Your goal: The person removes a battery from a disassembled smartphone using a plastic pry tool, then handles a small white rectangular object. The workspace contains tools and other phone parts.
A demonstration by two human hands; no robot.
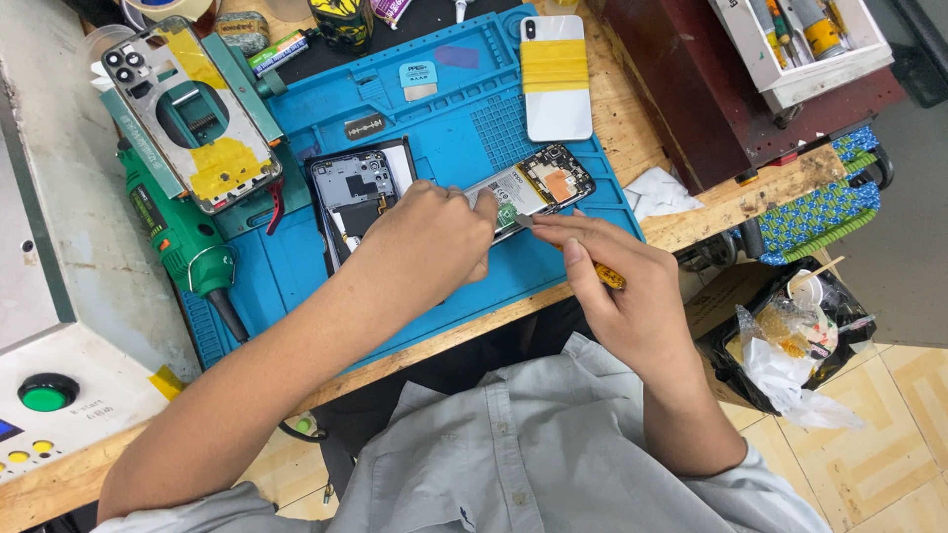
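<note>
Currently the opened phone [528,190] lies on the blue work mat [296,266] with its battery and boards exposed. The left hand [434,237] is closed down on its near end, pinning it; the right hand [612,286] pinches a yellow-handled tool [602,274] whose tip meets the phone's edge. A slip could likely gouge the battery or a connector. The detached back frame [354,192] lies just beside.

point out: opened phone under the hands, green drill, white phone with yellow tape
opened phone [541,184]: head view, on its exposed battery and boards.
green drill [178,229]: head view, on its body, left of the blue mat.
white phone [555,109]: head view, on its white back below the yellow tape.
</note>
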